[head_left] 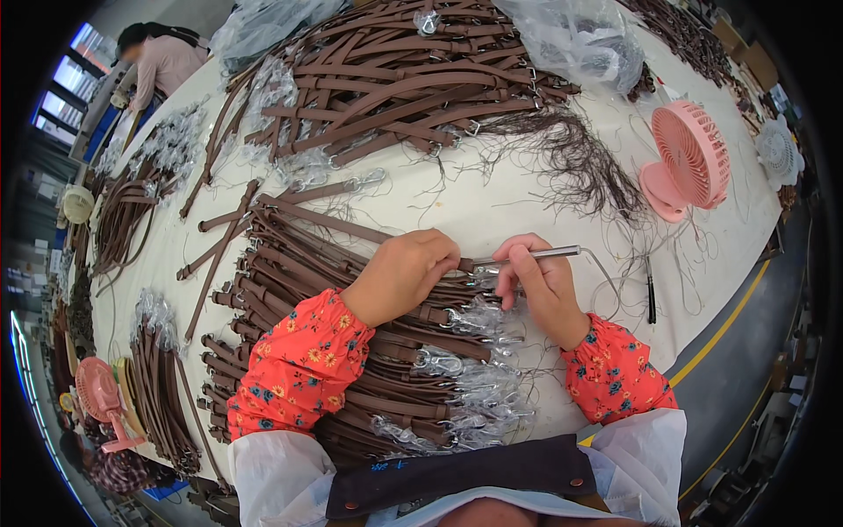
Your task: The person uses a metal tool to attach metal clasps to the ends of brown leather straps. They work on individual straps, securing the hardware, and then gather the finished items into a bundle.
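Left hand [406, 274] is closed over the end of a brown strap [334, 224] on top of the near strap pile [351, 351], fingers curled down and clamped on it. Right hand [540, 285] pinches a thin metal tool [562, 254] with a bent wire tail, its tip meeting the strap end just beside the left hand. Surface is a big off-white worktable [492, 202], littered with loose dark threads [580, 158]. More brown strap heaps lie at the far side [395, 79] and along the left edge [123, 211], many with plastic-wrapped metal clasps [474, 386]. Clear plastic bags [580, 35] sit top right. A pink desk fan [689, 158] stands on the right, another pink fan [97, 391] lower left. Grey floor with yellow line [720, 334] to the right. Another person [162, 61] works at the far left corner.
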Demonstrator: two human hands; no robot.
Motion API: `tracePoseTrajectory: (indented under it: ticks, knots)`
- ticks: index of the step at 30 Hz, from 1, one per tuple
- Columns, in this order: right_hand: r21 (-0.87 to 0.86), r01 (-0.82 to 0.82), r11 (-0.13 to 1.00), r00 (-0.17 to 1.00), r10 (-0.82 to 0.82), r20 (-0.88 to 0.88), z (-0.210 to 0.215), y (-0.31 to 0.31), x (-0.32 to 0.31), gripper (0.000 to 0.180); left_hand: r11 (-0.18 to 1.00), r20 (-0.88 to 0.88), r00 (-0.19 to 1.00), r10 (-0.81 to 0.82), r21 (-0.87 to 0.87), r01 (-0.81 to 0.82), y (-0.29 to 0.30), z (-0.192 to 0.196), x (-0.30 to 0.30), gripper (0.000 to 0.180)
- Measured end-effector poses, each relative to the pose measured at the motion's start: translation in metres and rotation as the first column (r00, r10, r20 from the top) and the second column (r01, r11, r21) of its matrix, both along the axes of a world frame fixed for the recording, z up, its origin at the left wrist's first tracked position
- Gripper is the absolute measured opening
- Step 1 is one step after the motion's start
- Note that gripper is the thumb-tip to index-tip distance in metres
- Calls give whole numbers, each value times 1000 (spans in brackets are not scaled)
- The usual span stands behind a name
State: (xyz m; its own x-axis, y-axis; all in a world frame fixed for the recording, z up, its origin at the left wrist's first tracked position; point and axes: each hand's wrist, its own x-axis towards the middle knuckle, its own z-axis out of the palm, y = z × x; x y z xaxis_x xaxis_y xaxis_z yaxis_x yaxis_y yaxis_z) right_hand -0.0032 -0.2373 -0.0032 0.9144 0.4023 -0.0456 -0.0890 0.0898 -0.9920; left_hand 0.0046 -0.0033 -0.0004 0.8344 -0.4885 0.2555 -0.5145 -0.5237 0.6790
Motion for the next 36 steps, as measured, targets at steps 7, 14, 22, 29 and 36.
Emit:
tracePoseTrajectory:
  ticks: [7,14,22,29,36]
  knots:
    - [-52,-24,998,1000,24,-3,-2,1,1,35,999,-69,997,36,-25,-38,-1,4,1,7]
    - [-66,-32,997,1000,31,-2,-2,1,1,35,999,-85,995,46,-22,-48,-1,5,0,7]
    - [-74,-30,997,1000,30,6,-2,1,1,35,999,-99,994,50,-12,-52,-1,6,0,8]
    - [-64,-40,997,999,41,21,-3,1,1,34,995,-177,980,90,-23,-96,-2,8,0,6]
    - [-14,18,1000,1000,-18,23,-5,1,1,32,995,-266,962,58,-57,-76,-6,17,-2,12]
